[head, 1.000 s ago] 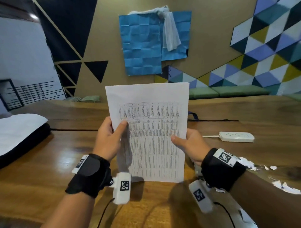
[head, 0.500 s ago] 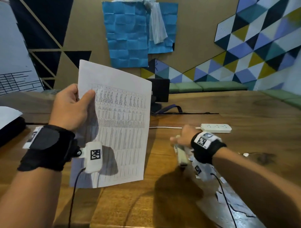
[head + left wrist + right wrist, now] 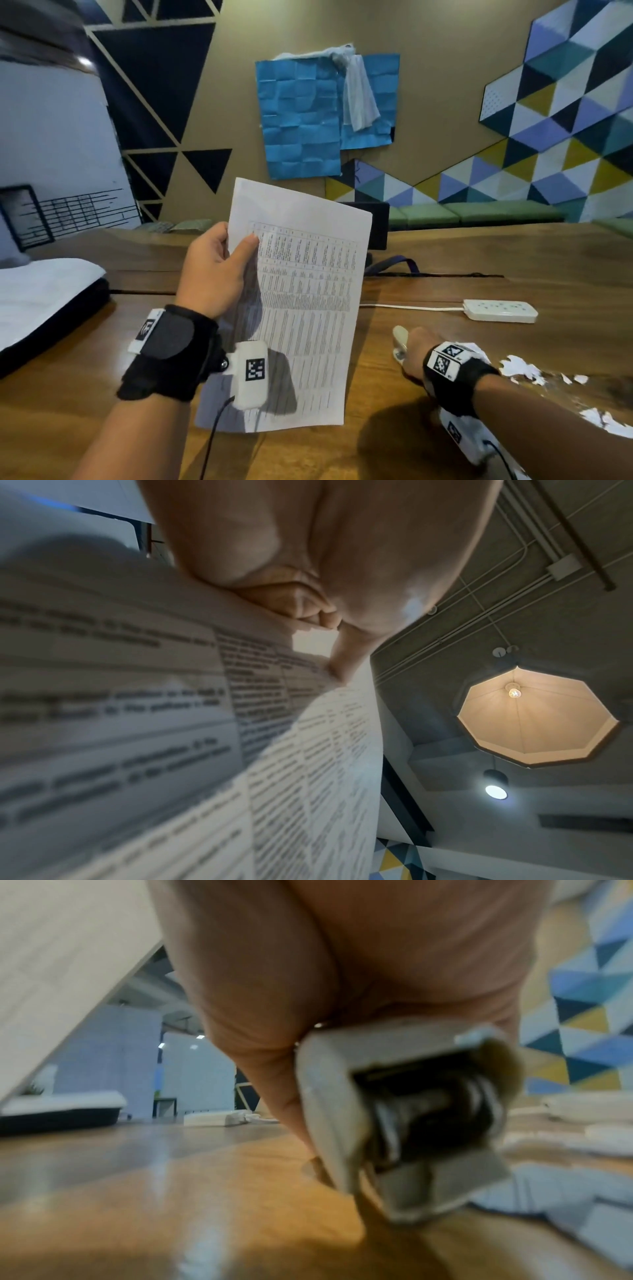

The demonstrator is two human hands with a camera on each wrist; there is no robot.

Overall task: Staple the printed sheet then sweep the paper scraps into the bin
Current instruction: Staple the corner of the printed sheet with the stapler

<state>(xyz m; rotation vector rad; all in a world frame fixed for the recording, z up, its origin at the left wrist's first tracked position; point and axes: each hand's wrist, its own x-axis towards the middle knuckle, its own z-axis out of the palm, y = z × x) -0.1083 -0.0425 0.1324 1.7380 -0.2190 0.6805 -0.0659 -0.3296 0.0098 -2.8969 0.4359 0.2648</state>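
Wooden table (image 3: pixel 479 260), stapling step: the left hand (image 3: pixel 212 270) pinches the printed sheet (image 3: pixel 305 308) upright near its top-left corner while the right hand (image 3: pixel 412 353), at the sheet's four o'clock, grips the stapler (image 3: pixel 404 1118) just off the wood. Next, the stapler's mouth must meet a sheet corner. Paper scraps (image 3: pixel 524 370) wait at three o'clock; no bin is in view.

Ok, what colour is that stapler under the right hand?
Pale grey-white plastic stapler, gripped by the right hand; right wrist view shows it best.

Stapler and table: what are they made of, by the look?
Stapler: likely pale plastic shell, matte, with dark metal parts showing at its open end. Table: wood, glossy finish; grain streaks and reflections show, though veneer or solid can't be told.
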